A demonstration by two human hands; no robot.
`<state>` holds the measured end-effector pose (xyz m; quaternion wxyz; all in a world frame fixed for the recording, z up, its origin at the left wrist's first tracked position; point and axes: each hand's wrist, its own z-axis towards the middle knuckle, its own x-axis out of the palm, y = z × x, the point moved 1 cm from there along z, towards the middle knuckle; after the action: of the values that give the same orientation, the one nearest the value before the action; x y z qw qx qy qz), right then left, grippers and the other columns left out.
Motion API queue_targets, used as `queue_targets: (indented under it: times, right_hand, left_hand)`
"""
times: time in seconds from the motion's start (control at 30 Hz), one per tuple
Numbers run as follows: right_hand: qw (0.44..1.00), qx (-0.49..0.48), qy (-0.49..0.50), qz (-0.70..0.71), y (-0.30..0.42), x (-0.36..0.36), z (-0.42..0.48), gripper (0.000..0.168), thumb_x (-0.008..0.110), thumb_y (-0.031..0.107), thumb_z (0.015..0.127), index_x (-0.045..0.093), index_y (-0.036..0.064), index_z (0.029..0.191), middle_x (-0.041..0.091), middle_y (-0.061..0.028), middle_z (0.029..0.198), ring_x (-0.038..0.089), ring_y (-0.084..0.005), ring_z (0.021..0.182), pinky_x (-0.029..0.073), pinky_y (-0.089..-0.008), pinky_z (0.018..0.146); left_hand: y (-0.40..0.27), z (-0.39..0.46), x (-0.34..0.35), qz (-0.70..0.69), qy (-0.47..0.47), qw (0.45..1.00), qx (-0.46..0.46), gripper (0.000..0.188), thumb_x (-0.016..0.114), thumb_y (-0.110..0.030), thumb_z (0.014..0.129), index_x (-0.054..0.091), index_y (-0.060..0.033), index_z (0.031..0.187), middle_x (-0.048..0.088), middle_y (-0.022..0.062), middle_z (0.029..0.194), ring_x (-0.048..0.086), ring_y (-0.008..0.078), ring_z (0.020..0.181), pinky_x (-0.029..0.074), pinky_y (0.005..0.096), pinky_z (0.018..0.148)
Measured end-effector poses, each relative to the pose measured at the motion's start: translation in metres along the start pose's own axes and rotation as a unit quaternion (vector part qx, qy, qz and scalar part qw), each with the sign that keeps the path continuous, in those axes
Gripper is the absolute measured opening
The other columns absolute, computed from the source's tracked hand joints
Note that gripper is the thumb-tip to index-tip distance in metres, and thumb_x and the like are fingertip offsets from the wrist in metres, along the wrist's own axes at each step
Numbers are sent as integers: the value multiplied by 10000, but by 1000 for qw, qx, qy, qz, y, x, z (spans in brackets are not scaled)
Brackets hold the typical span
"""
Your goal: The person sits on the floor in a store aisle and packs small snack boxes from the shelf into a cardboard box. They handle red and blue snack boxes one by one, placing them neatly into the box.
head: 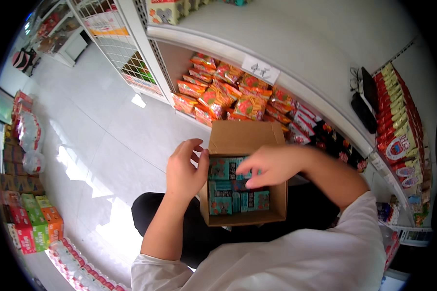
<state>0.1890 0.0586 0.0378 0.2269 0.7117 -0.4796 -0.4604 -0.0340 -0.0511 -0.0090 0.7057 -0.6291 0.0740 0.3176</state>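
Note:
An open cardboard box [247, 136] stands in front of my body, against the lower shelf. Several small teal snack boxes [220, 205] with a printed grey animal lie inside it. My left hand [187, 169] is at the box's left edge, fingers curved and apart, with nothing between them. Over the box's upper right part is my right hand [267, 167], slightly blurred, thumb and forefinger apart above the teal boxes. Nothing shows in its grasp.
Orange snack bags [218, 98] fill the lower shelf, under a rail with a handwritten tag [261, 69]. Eyeglasses [355, 80] and a black case [363, 112] lie on the upper shelf, beside red snack packs [397, 142]. Coloured cartons [40, 229] stand on the left.

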Motion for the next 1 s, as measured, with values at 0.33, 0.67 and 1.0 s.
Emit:
queue_targets:
  times: [0.33, 0.67, 1.0]
  right_hand:
    - [643, 52, -621, -446, 51, -346, 20, 437, 740, 217, 827, 693, 2, 1204, 683, -261, 1175, 657, -415, 1099, 549, -478, 939]
    - [776, 86, -558, -280, 26, -418, 54, 490, 843, 254, 718, 722, 48, 1146, 721, -200, 1148, 683, -345, 1074, 556, -444, 935]
    - [697, -55, -626, -346, -23, -442, 70, 616, 836, 360, 810, 659, 49, 1311, 732, -118, 1067, 721, -246, 955, 590, -381, 811]
  left_hand:
    - [-5, 11, 7, -13, 22, 998, 56, 156, 694, -81, 904, 681, -30, 1051, 701, 125, 911, 695, 271, 676, 550, 371, 606]
    - [-3, 16, -9, -30, 31, 998, 51, 138, 703, -69, 894, 683, -39, 1027, 704, 118, 909, 713, 265, 700, 565, 366, 618]
    - [-3, 19, -8, -32, 64, 995, 70, 143, 700, -66, 884, 667, -34, 1020, 698, 134, 907, 710, 302, 721, 564, 387, 637]
